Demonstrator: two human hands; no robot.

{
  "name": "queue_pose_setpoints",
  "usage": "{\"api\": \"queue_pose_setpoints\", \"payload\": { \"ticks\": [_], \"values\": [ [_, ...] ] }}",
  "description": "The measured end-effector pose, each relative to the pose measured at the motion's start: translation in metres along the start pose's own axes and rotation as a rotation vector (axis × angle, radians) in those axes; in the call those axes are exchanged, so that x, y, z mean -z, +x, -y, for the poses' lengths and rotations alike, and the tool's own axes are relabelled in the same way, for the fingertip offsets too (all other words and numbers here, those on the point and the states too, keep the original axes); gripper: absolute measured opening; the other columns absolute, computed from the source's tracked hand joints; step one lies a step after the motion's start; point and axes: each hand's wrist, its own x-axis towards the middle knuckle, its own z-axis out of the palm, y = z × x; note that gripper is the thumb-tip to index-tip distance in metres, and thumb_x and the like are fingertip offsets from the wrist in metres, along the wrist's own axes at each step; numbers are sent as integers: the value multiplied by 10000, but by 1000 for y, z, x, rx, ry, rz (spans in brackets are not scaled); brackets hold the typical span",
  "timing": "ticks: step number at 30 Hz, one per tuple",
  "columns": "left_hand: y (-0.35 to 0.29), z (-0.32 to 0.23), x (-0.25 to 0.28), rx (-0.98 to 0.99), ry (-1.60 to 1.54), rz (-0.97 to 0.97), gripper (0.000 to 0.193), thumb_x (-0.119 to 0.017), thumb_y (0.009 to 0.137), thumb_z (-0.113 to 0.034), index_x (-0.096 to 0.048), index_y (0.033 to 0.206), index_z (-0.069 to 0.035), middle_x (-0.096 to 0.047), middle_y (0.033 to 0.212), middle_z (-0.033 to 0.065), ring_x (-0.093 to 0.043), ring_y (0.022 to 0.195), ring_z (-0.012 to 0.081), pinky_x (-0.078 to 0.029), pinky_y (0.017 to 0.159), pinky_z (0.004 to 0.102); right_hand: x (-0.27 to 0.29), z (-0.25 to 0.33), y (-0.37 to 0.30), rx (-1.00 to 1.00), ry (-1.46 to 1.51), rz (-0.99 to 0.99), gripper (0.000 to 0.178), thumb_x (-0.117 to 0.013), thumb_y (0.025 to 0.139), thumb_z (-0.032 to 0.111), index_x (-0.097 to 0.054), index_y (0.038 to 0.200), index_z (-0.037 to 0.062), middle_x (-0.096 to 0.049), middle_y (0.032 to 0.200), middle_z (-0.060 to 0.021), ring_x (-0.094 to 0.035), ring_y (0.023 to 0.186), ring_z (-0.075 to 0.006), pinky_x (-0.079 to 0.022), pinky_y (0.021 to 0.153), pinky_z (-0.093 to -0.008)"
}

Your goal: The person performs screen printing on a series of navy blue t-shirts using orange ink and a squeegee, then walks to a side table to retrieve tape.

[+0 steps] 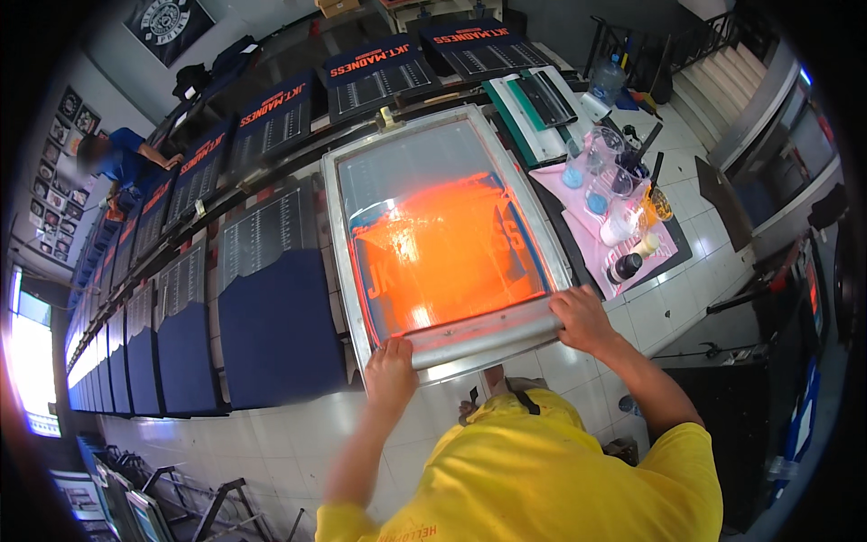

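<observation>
A metal-edged silk screen [338,244] lies in front of me, its mesh spread with bright orange ink [442,257]. Light lettering shows through the ink. At the screen's near left corner, my left hand [390,372] is closed round the edge. My right hand [582,321] grips the near right corner, fingers curled over the rim. Between them runs the wide silvery near side of the screen. What lies directly under the screen is mostly hidden.
Dark blue fabric pieces [275,316] lie on boards to the left; others, printed orange [370,77], line the far side. Right of the screen are a green-and-white stack [537,117], plastic cups [605,185] and a small dark bottle [623,266]. A person in blue [131,158] works far left.
</observation>
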Motion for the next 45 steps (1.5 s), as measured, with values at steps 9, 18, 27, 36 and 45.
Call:
{"api": "queue_pose_setpoints", "payload": {
  "ticks": [9,18,27,36,45],
  "values": [
    [21,24,-44,-61,20,-96,368,-687,631,16,-639,990,-47,-673,1063,99,-685,912,289,-569,752,380,-25,-27,32,74,-34,-133,213,-625,637,-5,-589,844,31,-603,914,-81,-574,819,-263,-429,730,-388],
    [141,60,-42,-4,58,-61,291,-665,644,9,-630,926,-55,-662,914,104,-692,780,290,-574,676,388,-40,-99,156,130,-60,-91,277,-735,589,63,-617,839,50,-640,910,-89,-614,896,-278,-457,807,-405],
    [203,92,-33,-14,18,-49,162,-695,739,-60,-655,896,-48,-675,872,123,-696,780,321,-574,697,431,-38,-121,226,46,-68,50,238,-768,626,98,-650,831,71,-656,872,-100,-628,933,-292,-464,841,-416],
    [103,63,10,48,-44,-15,274,-710,678,-25,-669,945,-73,-676,939,84,-687,837,279,-575,700,405,-22,-55,135,125,-10,-139,248,-705,611,38,-630,845,71,-633,896,-60,-607,878,-267,-424,772,-417],
    [-7,32,-12,24,-36,-61,270,-651,681,22,-667,938,-58,-689,1028,65,-697,955,228,-570,744,357,-20,4,32,73,80,-61,300,-667,603,-20,-608,891,43,-616,966,-67,-595,883,-264,-421,759,-396]
  ]
}}
